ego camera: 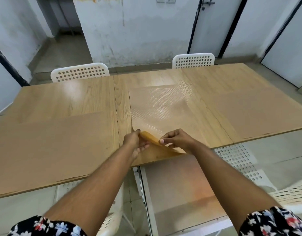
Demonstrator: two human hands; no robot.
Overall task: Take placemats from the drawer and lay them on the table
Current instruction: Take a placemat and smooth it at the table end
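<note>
A translucent placemat with a dotted pattern lies across the middle of the wooden table. Its near edge is lifted and curled. My left hand pinches that edge at its left corner, and my right hand pinches it further right. Two more translucent placemats lie flat: one at the near left and one at the right. Below the table's front edge the open drawer stands pulled out, with a pale sheet lying inside it.
Two white perforated chairs stand at the far side. Another white perforated chair sits at the near right beside the drawer, and one more is partly visible under my left arm. White walls and doors lie beyond.
</note>
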